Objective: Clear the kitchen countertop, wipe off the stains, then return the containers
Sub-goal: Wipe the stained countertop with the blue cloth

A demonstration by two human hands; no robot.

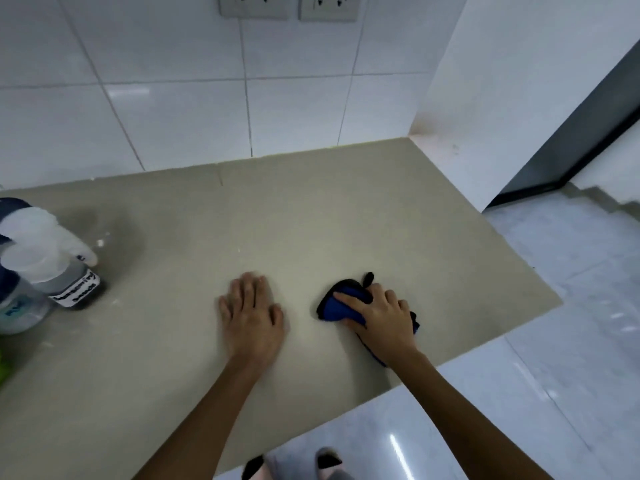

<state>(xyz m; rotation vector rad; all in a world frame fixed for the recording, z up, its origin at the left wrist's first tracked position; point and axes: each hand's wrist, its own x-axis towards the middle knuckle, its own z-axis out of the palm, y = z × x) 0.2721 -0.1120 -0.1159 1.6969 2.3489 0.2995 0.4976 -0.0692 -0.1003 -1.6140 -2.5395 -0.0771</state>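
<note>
While the right grip (381, 317) clutches the blue cloth (337, 308) and the left grip (251, 315) rests released on the tabletop (311, 209), wiping seems the step in hand; next, press toward the white specks (100, 242).

The head camera is looking from above the worktop's (311, 220) near edge, tilting forward and steeply down. It is facing the tiled wall (173, 98) behind the far edge, with two sockets (252, 6) cutting off at the top. It is sitting close: the forearms are running up from the bottom border, and the left hand (251, 320) and the right hand (384, 317), gripping a cloth (337, 306), are lying near the middle. The wide lens is bowing the edges, catching bottles (45, 268) at the worktop's left edge, the floor (554, 341) beyond its right edge and feet (329, 459) below.
</note>
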